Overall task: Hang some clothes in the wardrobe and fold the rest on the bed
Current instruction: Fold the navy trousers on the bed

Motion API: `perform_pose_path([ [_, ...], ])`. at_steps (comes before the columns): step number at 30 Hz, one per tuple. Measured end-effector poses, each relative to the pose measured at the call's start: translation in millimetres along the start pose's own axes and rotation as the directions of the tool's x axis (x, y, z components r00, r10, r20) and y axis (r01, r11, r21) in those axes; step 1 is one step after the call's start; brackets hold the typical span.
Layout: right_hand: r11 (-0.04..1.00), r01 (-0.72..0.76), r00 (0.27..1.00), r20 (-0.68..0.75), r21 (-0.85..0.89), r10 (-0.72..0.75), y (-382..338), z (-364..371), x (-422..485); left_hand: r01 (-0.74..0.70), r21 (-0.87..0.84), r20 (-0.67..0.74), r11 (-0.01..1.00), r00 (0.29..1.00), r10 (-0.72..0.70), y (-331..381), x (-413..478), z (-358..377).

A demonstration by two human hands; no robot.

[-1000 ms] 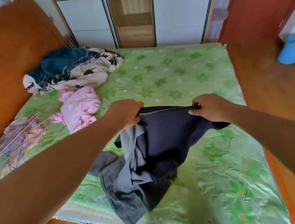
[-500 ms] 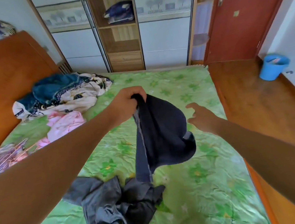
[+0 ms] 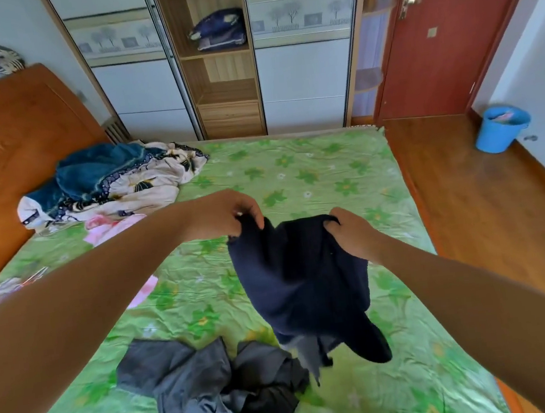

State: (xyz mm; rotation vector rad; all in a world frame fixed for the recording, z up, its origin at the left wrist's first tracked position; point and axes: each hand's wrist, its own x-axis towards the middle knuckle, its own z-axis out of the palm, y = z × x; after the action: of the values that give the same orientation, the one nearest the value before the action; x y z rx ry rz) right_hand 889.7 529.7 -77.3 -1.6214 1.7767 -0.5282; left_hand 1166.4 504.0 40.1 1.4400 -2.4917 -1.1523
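A dark navy garment (image 3: 303,281) hangs in the air above the green flowered bed (image 3: 321,173). My left hand (image 3: 222,213) pinches its top edge on the left, and my right hand (image 3: 352,231) grips the top edge on the right. A crumpled grey garment (image 3: 214,389) lies on the bed just below. The wardrobe (image 3: 220,59) stands beyond the bed's far edge, with open wooden shelves in its middle section.
A pile of blue and cream clothes (image 3: 108,180) lies by the wooden headboard (image 3: 13,147), with a pink garment (image 3: 110,224) in front and hangers (image 3: 5,291) at the left. A blue bucket (image 3: 500,127) stands on the wooden floor near the red door (image 3: 448,36).
My right hand, which had let go half a second ago, has taken hold of the navy garment's top edge again. The garment is lifted clear of the grey one.
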Motion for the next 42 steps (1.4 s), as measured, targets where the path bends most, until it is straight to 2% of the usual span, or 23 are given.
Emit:
perform_pose_path([
  [1,0.999,-0.019,1.0,0.01,0.045,0.019,-11.1,-4.6,0.3,0.048,0.156,0.035,0.987,0.998,-0.054,-7.9,2.2,0.7],
  [3,0.976,-0.113,0.992,0.074,0.184,0.101,-33.0,-12.0,1.0,0.139,0.45,0.055,0.882,0.982,-0.182,-18.6,5.6,8.5],
  [4,0.948,-0.179,0.981,0.119,0.262,0.153,-42.3,-15.2,1.4,0.171,0.511,0.03,0.843,0.976,-0.217,-19.8,6.7,14.3],
  [5,0.912,-0.24,0.968,0.149,0.333,0.201,-50.4,-17.8,1.7,0.171,0.498,0.008,0.85,0.979,-0.202,-17.9,7.7,21.1],
  [6,0.87,-0.285,0.957,0.165,0.402,0.237,-58.1,-20.2,1.8,0.135,0.426,0.003,0.895,0.989,-0.151,-15.1,8.9,28.1],
  [8,0.752,-0.339,0.941,0.197,0.565,0.275,-72.0,-25.4,1.2,0.092,0.088,0.114,0.992,0.988,-0.102,-2.9,9.6,44.9],
  [10,0.603,-0.382,0.921,0.233,0.7,0.313,-82.7,-31.3,1.1,0.178,-0.209,0.288,0.962,0.951,-0.113,12.5,11.8,65.0],
  [11,0.538,-0.396,0.911,0.246,0.744,0.33,-86.5,-34.5,1.3,0.202,-0.278,0.31,0.939,0.944,-0.112,18.9,15.3,75.3],
  [12,0.487,-0.396,0.907,0.25,0.779,0.337,-90.3,-38.5,0.8,0.188,-0.32,0.271,0.928,0.957,-0.101,24.2,19.9,85.8],
  [14,0.412,-0.357,0.915,0.225,0.838,0.336,-96.3,-49.4,-1.5,0.094,-0.352,0.047,0.931,0.995,-0.083,31.6,30.7,100.1],
  [16,0.355,-0.298,0.93,0.185,0.886,0.318,-95.9,-62.1,-5.2,0.023,-0.418,-0.143,0.908,0.985,-0.091,36.2,37.4,103.2],
  [18,0.416,-0.235,0.953,0.123,0.879,0.279,-89.5,-72.4,-11.4,-0.033,-0.55,-0.194,0.834,0.977,-0.09,38.4,40.5,96.2],
  [21,0.662,-0.163,0.986,0.095,0.732,0.137,-73.4,-75.3,-29.0,-0.1,-0.663,-0.246,0.742,0.965,-0.091,46.0,44.7,75.0],
  [24,0.79,-0.05,0.993,0.112,0.611,-0.023,-55.9,-60.5,-47.7,-0.101,-0.663,-0.247,0.742,0.965,-0.089,55.8,51.8,58.4],
  [25,0.832,0.004,0.994,0.085,0.555,-0.062,-51.2,-53.1,-51.1,-0.091,-0.66,-0.235,0.746,0.968,-0.089,58.2,53.3,55.0],
  [27,0.929,0.12,0.993,-0.055,0.351,-0.107,-43.3,-40.5,-51.1,-0.075,-0.658,-0.198,0.749,0.977,-0.076,62.1,56.0,49.8],
  [29,0.945,0.158,0.977,-0.185,0.287,-0.107,-37.2,-33.6,-48.2,-0.062,-0.643,-0.168,0.763,0.984,-0.062,65.2,56.7,46.0],
  [32,0.867,0.131,0.974,-0.224,0.481,-0.023,-32.7,-34.2,-48.1,-0.058,-0.568,-0.113,0.821,0.994,-0.008,63.9,56.6,41.4],
  [36,0.744,0.122,0.971,-0.235,0.657,0.048,-40.0,-39.3,-47.7,-0.027,-0.217,0.075,0.976,0.996,0.045,52.3,49.9,47.2],
  [39,0.772,0.141,0.946,-0.313,0.619,0.078,-45.7,-44.3,-42.8,-0.001,-0.034,0.103,0.999,0.995,0.004,37.1,46.6,57.7],
  [41,0.815,0.163,0.921,-0.383,0.555,0.077,-44.0,-50.1,-39.6,0.037,-0.049,0.069,0.998,0.997,-0.033,26.2,44.1,59.1],
  [42,0.85,0.167,0.908,-0.413,0.5,0.065,-41.1,-53.8,-37.7,0.05,-0.13,0.053,0.99,0.998,-0.044,22.3,43.2,58.3],
])
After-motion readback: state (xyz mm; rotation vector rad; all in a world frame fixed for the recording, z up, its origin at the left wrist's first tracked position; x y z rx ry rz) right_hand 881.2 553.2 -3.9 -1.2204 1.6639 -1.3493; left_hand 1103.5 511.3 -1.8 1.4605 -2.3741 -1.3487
